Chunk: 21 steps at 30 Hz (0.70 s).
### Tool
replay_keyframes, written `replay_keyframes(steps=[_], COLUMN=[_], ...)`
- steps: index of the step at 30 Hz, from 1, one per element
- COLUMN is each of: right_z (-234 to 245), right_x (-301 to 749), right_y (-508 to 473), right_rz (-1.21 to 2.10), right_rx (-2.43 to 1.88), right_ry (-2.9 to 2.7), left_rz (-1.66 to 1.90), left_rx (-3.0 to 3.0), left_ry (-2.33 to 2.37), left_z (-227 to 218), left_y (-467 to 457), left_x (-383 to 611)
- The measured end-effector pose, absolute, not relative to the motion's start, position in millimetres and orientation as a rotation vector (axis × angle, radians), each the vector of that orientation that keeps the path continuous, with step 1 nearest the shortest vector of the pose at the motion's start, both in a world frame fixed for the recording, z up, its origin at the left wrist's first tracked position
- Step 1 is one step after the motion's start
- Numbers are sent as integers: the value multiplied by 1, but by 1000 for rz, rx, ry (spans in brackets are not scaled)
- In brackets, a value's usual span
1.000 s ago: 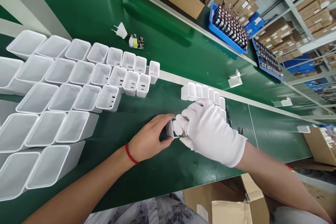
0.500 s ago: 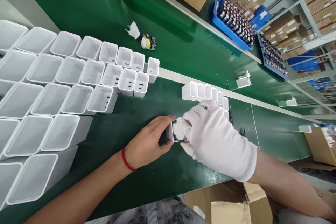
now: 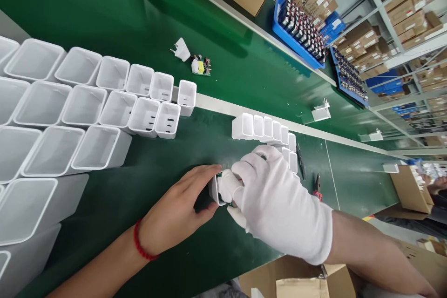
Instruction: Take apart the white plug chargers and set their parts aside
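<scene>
Left hand [image 3: 174, 212] is pinching, seemingly bracing, a case [image 3: 213, 192] inside the bench's near edge [image 3: 244, 263]; right hand [image 3: 275, 205] is curling, grip unclear.

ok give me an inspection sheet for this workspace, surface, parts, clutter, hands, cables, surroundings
surface: green bench, some glare
job's things: white housing held over the bench, green edge showing at its mouth; rows of open housings at the left
clutter: red-handled pliers and a slim dark tool beyond the right hand; white plug by a circuit board
hands: left bare, gripping the housing; right gloved, at its mouth, exact grip hidden
cables: no long cable seen; dark link between plug and board too small to identify
surroundings: blue parts tray, shelved cartons, another person's hand far right
</scene>
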State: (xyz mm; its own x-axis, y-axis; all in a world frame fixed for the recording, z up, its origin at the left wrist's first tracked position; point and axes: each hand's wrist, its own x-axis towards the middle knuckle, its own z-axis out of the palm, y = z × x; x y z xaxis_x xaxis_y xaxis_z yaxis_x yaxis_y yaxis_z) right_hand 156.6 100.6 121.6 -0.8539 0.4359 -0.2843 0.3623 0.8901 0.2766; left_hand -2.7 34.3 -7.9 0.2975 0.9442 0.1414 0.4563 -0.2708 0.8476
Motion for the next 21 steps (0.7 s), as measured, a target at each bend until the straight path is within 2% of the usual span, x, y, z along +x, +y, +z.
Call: replay_keyframes(steps=[21], right_z=[120], right_x=[156], right_y=[104], right_rz=[240], right_rx=[577], right_ry=[2701], left_rz=[855], left_rx=[1935], left_ry=[1266], left_z=[-2], left_y=[36], left_x=[-3])
